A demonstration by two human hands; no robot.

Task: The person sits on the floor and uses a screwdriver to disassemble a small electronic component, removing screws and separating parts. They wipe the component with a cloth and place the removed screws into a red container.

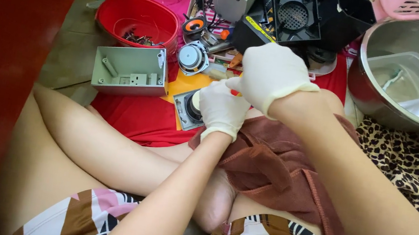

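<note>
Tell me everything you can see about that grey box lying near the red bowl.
The grey box is a rectangular shell, plastic by its look, lying on its side with the open face toward the camera. Inside show moulded ribs, a round post and small blocks; a screw tab sits at its upper right corner. It looks empty. It rests partly on the red cloth, just below the red bowl. Neither gloved hand touches it.

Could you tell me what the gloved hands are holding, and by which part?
The left hand grips a speaker unit by its rim; what the right hand pinches is hidden.
</note>
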